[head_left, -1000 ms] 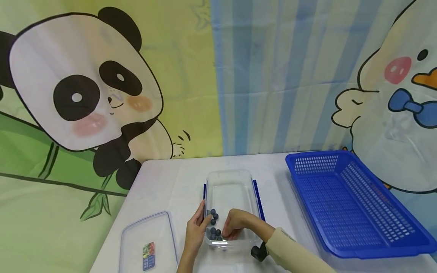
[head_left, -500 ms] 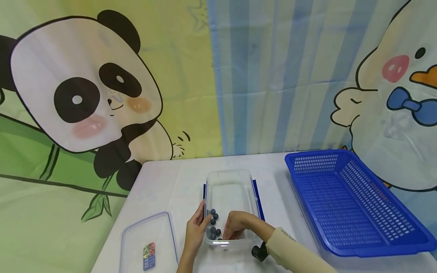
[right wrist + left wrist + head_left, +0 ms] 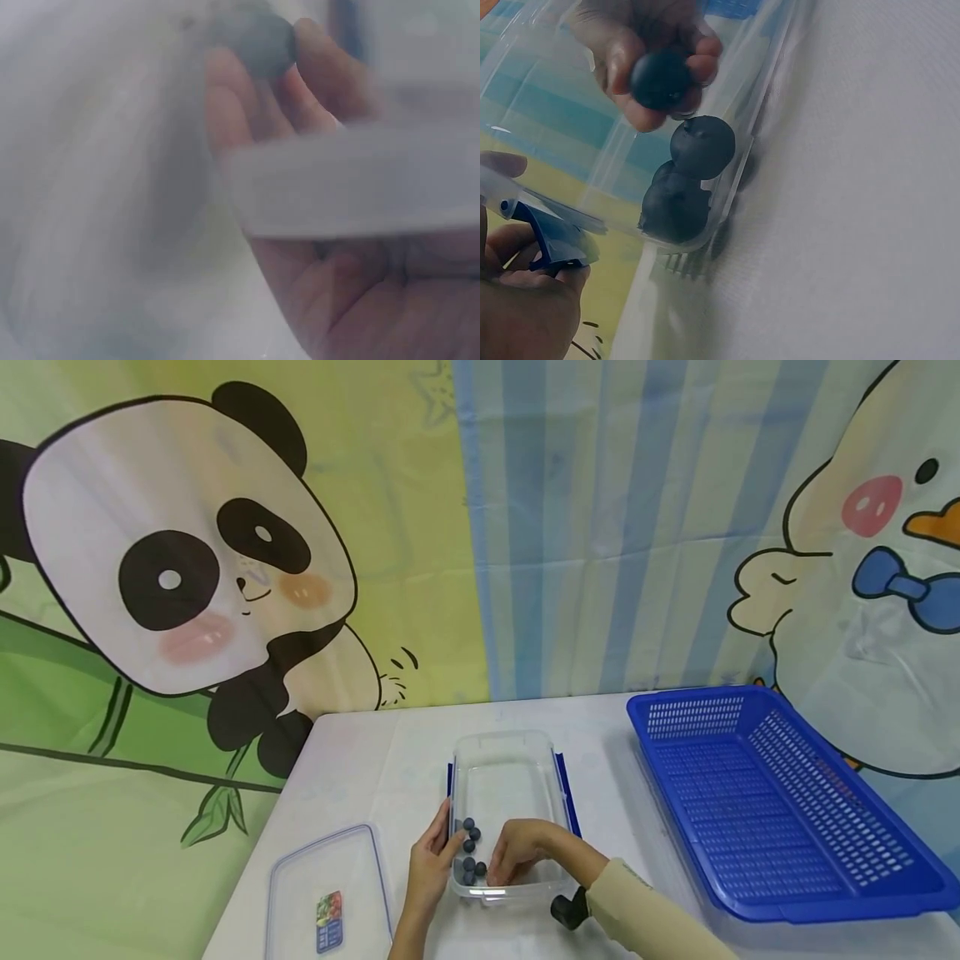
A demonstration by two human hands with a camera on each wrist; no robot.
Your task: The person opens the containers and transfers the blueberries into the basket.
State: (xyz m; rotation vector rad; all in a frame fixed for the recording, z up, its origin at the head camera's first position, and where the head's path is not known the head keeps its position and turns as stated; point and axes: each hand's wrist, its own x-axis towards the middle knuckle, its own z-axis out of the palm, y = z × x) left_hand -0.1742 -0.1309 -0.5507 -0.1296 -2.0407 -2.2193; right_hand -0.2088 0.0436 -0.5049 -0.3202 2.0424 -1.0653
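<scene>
A clear plastic container [image 3: 508, 768] with blue side latches stands lidless on the table. My left hand [image 3: 431, 864] grips its left wall, thumb over the rim; in the left wrist view its fingers lie around a blue latch [image 3: 555, 236]. Several blueberries [image 3: 468, 846] lie inside along the left wall and in the front left corner. My right hand [image 3: 517, 852] reaches into the front of the container. Seen through the wall in the left wrist view, it pinches a blueberry [image 3: 660, 80]; the right wrist view also shows that blueberry [image 3: 262, 45] between the fingertips.
Flat on the table [image 3: 397, 752] at the left lies a clear lid [image 3: 288, 893] with a fruit label. A blue perforated basket [image 3: 765, 827] stands at the right on a clear bin [image 3: 757, 935]. A patterned curtain [image 3: 420, 527] hangs behind the table.
My right hand has shifted only slightly in the container's front. One blueberry beside its fingertips has gone from sight in the head view. My left hand keeps its hold.
</scene>
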